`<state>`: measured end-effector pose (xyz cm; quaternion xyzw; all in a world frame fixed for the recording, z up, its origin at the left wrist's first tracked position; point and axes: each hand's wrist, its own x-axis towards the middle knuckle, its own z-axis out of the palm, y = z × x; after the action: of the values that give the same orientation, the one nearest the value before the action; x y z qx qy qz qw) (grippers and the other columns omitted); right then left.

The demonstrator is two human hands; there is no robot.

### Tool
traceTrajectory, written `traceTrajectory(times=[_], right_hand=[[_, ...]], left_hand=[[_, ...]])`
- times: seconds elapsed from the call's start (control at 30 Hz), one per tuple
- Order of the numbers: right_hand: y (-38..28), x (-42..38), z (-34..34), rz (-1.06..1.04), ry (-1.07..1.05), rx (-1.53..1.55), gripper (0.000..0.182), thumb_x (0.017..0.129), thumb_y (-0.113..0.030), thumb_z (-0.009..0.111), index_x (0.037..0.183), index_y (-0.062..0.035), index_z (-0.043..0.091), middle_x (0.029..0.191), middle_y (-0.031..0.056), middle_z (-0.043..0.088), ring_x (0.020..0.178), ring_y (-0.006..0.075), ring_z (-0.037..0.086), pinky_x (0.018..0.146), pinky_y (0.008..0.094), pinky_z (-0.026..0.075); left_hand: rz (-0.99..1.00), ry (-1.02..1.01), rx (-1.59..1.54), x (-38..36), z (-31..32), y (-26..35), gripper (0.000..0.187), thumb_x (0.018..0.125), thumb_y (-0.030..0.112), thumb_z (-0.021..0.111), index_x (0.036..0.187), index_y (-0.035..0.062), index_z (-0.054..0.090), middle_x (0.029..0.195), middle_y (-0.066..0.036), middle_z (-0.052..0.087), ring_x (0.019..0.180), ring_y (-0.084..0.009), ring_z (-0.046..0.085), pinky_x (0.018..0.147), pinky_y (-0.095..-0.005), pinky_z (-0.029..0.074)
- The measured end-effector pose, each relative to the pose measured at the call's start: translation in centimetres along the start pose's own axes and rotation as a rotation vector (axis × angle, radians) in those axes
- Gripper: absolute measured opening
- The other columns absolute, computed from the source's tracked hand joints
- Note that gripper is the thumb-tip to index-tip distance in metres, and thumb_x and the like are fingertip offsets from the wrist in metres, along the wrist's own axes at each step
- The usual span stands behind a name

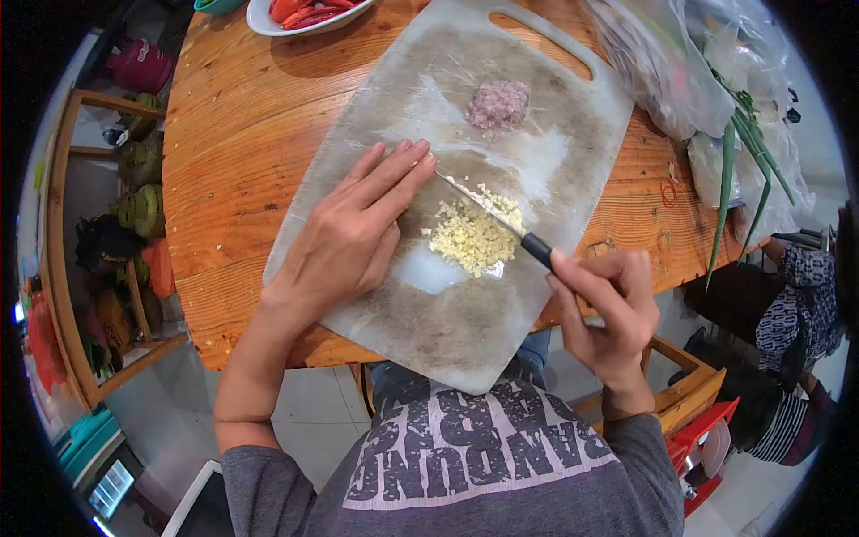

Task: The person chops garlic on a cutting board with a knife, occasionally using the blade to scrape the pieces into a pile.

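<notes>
The right hand (613, 309) holds the kitchen knife (497, 217) with its fingers clamped on the black handle. The left hand (358, 219) has its fingers extended and close together, fingertips at the blade tip; whether they press or pinch it cannot be told. The minced garlic (470, 240) lies on the cutting board (483, 349), directly under and beside the blade, mostly on the wearer's side, between the two hands. The heap is roughly round, without a marked long axis. The knife's long axis runs diagonally: handle near and to the right, tip pointing away and to the left. The handle is in the right hand, the nearer hand to the knife's rear end. The minced shallot (498, 105) sits farther up the board, apart from the blade. The board rests on the wooden surface (233, 179).
</notes>
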<state>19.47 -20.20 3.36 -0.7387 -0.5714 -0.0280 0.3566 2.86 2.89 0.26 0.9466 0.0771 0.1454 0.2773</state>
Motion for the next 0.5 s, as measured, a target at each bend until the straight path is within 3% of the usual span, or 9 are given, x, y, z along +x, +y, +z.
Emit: traceTrajectory(times=[0.23,0.5], right_hand=[[-0.2,-0.9,0.1,-0.057,-0.062,0.033,0.041,0.073,0.003,0.081,0.113,-0.0025,0.074,0.078,0.0052,0.057,0.068,0.0201,0.048,0.061,0.0324,0.036],[1.7,0.4,-1.5,0.080,-0.057,-0.005,0.043,0.071,0.003,0.080,0.113,-0.0049,0.076,0.082,0.0061,0.058,0.070,0.0209,0.049,0.062,0.0327,0.040]], left_hand=[[-0.009,-0.006,0.012,-0.2,-0.2,0.0,0.064,0.080,-0.012,0.050,0.143,-0.0003,0.052,0.148,-0.017,0.052,0.139,-0.0336,0.048,0.121,-0.0486,0.031],[0.046,-0.010,0.034,0.0,0.3,0.5,0.062,0.079,-0.011,0.050,0.140,-0.0024,0.054,0.146,-0.019,0.053,0.137,-0.0339,0.050,0.121,-0.0498,0.032]])
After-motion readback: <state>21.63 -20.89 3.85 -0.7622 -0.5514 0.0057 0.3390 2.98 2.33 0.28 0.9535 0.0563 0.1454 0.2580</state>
